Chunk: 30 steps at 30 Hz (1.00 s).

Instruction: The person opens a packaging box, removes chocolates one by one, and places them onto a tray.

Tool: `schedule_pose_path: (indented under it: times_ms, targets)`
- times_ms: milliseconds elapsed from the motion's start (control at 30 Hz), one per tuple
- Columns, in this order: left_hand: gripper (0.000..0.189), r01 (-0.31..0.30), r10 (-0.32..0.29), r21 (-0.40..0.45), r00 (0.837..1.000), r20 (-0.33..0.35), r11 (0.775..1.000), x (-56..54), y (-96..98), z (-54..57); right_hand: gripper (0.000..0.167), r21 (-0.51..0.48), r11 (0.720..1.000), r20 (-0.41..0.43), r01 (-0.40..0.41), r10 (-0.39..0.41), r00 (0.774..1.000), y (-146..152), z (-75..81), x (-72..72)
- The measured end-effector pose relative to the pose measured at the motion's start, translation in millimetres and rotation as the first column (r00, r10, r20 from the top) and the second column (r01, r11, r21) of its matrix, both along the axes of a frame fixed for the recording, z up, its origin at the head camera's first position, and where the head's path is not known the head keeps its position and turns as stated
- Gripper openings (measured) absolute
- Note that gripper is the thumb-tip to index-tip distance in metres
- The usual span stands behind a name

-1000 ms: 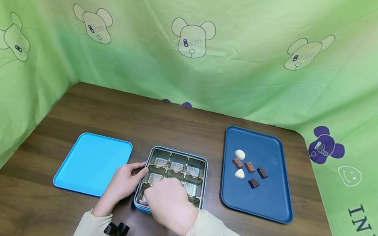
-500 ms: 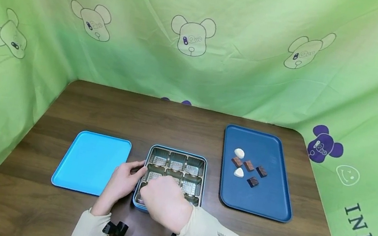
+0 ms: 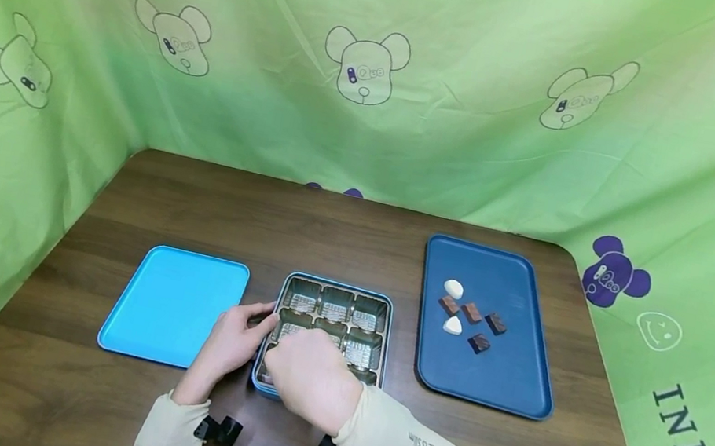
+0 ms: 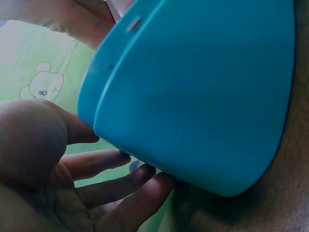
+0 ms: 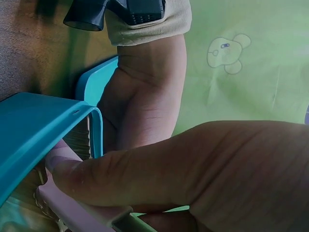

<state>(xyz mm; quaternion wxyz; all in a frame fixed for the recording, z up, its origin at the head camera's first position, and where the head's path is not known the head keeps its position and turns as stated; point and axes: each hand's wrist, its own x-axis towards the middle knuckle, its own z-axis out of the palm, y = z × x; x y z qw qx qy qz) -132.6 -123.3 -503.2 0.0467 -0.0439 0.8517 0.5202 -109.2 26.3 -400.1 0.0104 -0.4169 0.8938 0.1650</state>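
Observation:
A blue box [image 3: 388,340] with a dark, shiny insert of several square compartments stands at the front middle. My left hand [image 3: 234,341] rests at its left side; in the left wrist view the thumb and fingertips touch the blue wall [image 4: 203,96] without curling round it. My right hand [image 3: 312,374] is over the box's front left compartments, hiding them. In the right wrist view its thumb presses on a narrow lilac piece [image 5: 72,210] that has a pale green part [image 5: 133,223]. The piece's full shape is hidden, and its tip reaches into the box.
A light blue lid or tray [image 3: 173,306] lies left of the box. To the right, a dark blue tray [image 3: 510,377] bears white pieces [image 3: 453,325], milk-brown chocolates [image 3: 472,312] and dark chocolates [image 3: 478,343]. Green printed cloth [image 3: 349,150] hangs behind the wooden table [image 3: 355,235].
My right hand has shifted slightly left over the box's front compartments. My left hand stays at the box's side. The pieces on the dark blue tray have not moved.

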Motion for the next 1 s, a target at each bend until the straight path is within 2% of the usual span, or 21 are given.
schedule_pose_path:
  times_ms: [567,867,1000]
  targets:
    - [0.039,0.004,-0.005,0.018,1.0,0.021,1.0,0.2,-0.7,1.6,0.011,-0.004,1.0,0.005,-0.015,0.015,1.0,-0.9,-1.7,-3.1]
    - [0.038,-0.006,0.006,0.019,1.0,0.002,1.0,-0.4,-1.3,5.4,0.009,-0.026,0.999,-0.011,-0.031,0.03,0.999,3.6,-1.9,-2.4]
    - [0.038,-0.002,0.001,0.037,1.0,0.016,0.999,0.0,-1.7,4.4,0.011,-0.04,0.998,0.019,-0.045,0.045,0.999,7.7,0.3,-4.6]
